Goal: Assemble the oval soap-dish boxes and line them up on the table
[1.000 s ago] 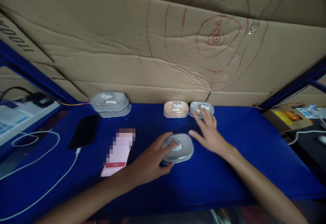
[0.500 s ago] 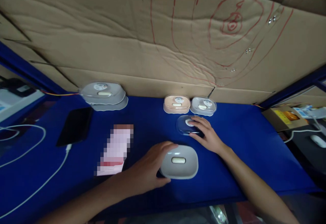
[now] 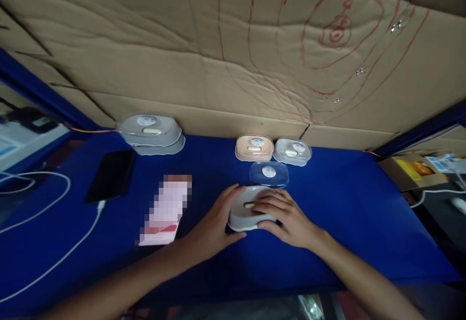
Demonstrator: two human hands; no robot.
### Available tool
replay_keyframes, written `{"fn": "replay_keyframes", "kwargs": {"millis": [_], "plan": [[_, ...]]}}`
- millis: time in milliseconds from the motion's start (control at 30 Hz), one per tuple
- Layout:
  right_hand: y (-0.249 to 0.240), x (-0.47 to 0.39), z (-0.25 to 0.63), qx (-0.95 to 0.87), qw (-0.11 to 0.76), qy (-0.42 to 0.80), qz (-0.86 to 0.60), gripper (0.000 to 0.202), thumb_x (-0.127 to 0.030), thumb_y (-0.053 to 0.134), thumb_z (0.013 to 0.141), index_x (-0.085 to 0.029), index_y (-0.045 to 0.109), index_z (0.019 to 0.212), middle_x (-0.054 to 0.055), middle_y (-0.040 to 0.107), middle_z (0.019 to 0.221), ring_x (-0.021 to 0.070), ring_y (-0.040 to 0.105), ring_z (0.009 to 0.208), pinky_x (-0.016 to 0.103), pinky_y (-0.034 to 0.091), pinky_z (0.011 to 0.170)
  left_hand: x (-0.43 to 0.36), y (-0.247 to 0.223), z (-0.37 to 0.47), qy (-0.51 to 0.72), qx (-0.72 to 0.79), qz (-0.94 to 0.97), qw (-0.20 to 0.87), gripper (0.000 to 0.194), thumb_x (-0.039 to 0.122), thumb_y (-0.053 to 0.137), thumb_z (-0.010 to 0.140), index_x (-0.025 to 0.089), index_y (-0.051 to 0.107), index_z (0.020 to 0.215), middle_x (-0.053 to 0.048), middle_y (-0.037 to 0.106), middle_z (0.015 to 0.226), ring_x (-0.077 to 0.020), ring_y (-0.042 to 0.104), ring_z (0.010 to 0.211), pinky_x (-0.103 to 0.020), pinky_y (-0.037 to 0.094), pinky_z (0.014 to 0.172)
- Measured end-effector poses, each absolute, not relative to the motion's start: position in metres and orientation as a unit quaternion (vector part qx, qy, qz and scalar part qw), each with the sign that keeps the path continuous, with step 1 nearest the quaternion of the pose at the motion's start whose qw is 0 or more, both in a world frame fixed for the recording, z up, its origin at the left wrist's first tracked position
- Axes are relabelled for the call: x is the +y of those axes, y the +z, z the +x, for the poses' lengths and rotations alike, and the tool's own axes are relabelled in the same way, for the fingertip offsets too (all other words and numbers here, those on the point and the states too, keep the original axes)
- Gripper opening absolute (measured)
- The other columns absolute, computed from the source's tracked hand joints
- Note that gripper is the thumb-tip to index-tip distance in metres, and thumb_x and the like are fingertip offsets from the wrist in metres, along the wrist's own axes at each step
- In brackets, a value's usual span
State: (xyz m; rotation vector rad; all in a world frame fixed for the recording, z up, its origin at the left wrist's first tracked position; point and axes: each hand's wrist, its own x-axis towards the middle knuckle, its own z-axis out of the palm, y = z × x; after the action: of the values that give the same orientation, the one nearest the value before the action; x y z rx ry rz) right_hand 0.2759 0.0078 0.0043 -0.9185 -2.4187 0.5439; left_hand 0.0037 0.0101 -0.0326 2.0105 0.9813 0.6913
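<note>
My left hand (image 3: 223, 218) is wrapped round the left end of a grey oval soap dish (image 3: 240, 219), thumb at the near side and fingers at the far side. On the dish's right end lies my right hand (image 3: 282, 215), its fingers reaching over the top towards a pale pill-shaped piece in the middle, its thumb at the near rim. The dish is tilted slightly, and its right part is hidden by the fingers. Just behind it, a clear plastic lid (image 3: 278, 175) with a round white sticker rests on the blue table.
Behind the lid stand a peach lidded dish (image 3: 247, 154) and a grey lidded dish (image 3: 284, 155). Stacked grey dishes (image 3: 160, 143) are at the back left. A black phone (image 3: 111, 176) with a white cable (image 3: 78, 244) and a blurred-out screen (image 3: 165, 210) lie left. Cardboard (image 3: 163, 77) walls the back.
My right hand has let go of the clear lid and moved down-left onto the grey soap dish. The dish has shifted away from me and tilted, with my left hand still at its left end.
</note>
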Motion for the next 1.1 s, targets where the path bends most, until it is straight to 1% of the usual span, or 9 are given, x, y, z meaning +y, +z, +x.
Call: {"fn": "replay_keyframes", "kwargs": {"millis": [100, 233, 367, 467, 633, 733, 800, 967, 1100], "plan": [[0.005, 0.009, 0.277, -0.885, 0.259, 0.200, -0.331, 0.031, -0.046, 0.057, 0.109, -0.025, 0.070, 0.129, 0.007, 0.079, 0.123, 0.0234, 0.070, 0.123, 0.046, 0.047, 0.110, 0.009, -0.029, 0.002, 0.246, 0.379, 0.795, 0.404, 0.105, 0.027, 0.081, 0.089, 0.034, 0.012, 0.168, -0.018, 0.030, 0.172, -0.0404, 0.037, 0.158, -0.065, 0.036, 0.127], [-0.001, 0.007, 0.276, -0.892, 0.273, 0.152, -0.325, 0.031, -0.045, 0.056, 0.110, -0.025, 0.071, 0.129, 0.006, 0.079, 0.124, 0.0237, 0.068, 0.126, 0.047, 0.044, 0.115, 0.008, -0.022, 0.001, 0.224, 0.389, 0.797, 0.404, 0.123, 0.048, 0.090, 0.081, 0.034, 0.005, 0.170, -0.021, 0.022, 0.176, -0.0450, 0.030, 0.161, -0.067, 0.035, 0.127], [-0.003, 0.012, 0.288, -0.885, 0.292, 0.077, -0.356, 0.030, -0.038, 0.061, 0.108, -0.026, 0.069, 0.134, 0.006, 0.079, 0.128, 0.0245, 0.067, 0.129, 0.050, 0.038, 0.121, 0.001, -0.023, 0.005, 0.234, 0.437, 0.809, 0.316, 0.117, 0.044, 0.084, 0.088, 0.036, 0.000, 0.170, -0.024, 0.014, 0.177, -0.0490, 0.024, 0.162, -0.075, 0.033, 0.123], [-0.004, 0.020, 0.301, -0.867, 0.275, 0.013, -0.414, 0.033, -0.034, 0.065, 0.106, -0.028, 0.067, 0.139, 0.006, 0.077, 0.134, 0.0278, 0.065, 0.132, 0.055, 0.032, 0.123, -0.007, -0.020, 0.007, 0.212, 0.428, 0.838, 0.265, 0.103, 0.043, 0.083, 0.090, 0.034, 0.018, 0.169, -0.024, 0.011, 0.178, -0.0528, 0.026, 0.159, -0.078, 0.032, 0.120], [-0.008, 0.027, 0.306, -0.870, 0.197, 0.012, -0.452, 0.035, -0.034, 0.060, 0.108, -0.027, 0.064, 0.142, 0.010, 0.070, 0.145, 0.0316, 0.059, 0.139, 0.059, 0.030, 0.122, -0.015, -0.012, 0.008, 0.130, 0.319, 0.899, 0.270, 0.070, 0.049, 0.089, 0.083, 0.032, 0.061, 0.144, -0.021, 0.030, 0.174, -0.0525, 0.033, 0.156, -0.081, 0.026, 0.119], [-0.008, 0.026, 0.302, -0.870, 0.184, 0.020, -0.458, 0.036, -0.033, 0.059, 0.109, -0.027, 0.063, 0.144, 0.011, 0.070, 0.145, 0.0315, 0.059, 0.139, 0.061, 0.027, 0.123, -0.015, -0.011, 0.009, 0.128, 0.335, 0.889, 0.285, 0.048, 0.027, 0.083, 0.089, 0.030, 0.067, 0.135, -0.018, 0.037, 0.170, -0.0454, 0.039, 0.154, -0.071, 0.036, 0.119], [-0.007, 0.025, 0.301, -0.862, 0.203, 0.034, -0.463, 0.035, -0.034, 0.059, 0.109, -0.029, 0.063, 0.144, 0.009, 0.072, 0.142, 0.0314, 0.060, 0.138, 0.062, 0.028, 0.123, -0.013, -0.010, 0.009, 0.148, 0.371, 0.864, 0.307, 0.057, 0.018, 0.080, 0.088, 0.031, 0.062, 0.140, -0.017, 0.040, 0.169, -0.0434, 0.041, 0.152, -0.067, 0.038, 0.118], [-0.003, 0.024, 0.308, -0.726, 0.397, 0.167, -0.537, 0.032, -0.044, 0.059, 0.108, -0.029, 0.070, 0.134, 0.007, 0.075, 0.136, 0.0323, 0.067, 0.132, 0.057, 0.046, 0.116, 0.005, 0.006, 0.006, 0.220, 0.401, 0.694, 0.556, 0.066, 0.049, 0.089, 0.079, 0.027, 0.062, 0.135, -0.013, 0.067, 0.138, -0.0399, 0.058, 0.130, -0.061, 0.043, 0.112], [-0.002, 0.034, 0.324, -0.529, 0.522, 0.386, -0.547, 0.048, -0.059, 0.040, 0.111, -0.029, 0.066, 0.137, 0.007, 0.075, 0.139, 0.0327, 0.072, 0.127, 0.056, 0.061, 0.102, 0.023, 0.020, 0.002, 0.270, 0.291, 0.339, 0.853, 0.078, 0.083, 0.045, 0.095, 0.017, 0.067, 0.131, -0.016, 0.076, 0.115, -0.0310, 0.073, 0.099, -0.044, 0.056, 0.088]]}}
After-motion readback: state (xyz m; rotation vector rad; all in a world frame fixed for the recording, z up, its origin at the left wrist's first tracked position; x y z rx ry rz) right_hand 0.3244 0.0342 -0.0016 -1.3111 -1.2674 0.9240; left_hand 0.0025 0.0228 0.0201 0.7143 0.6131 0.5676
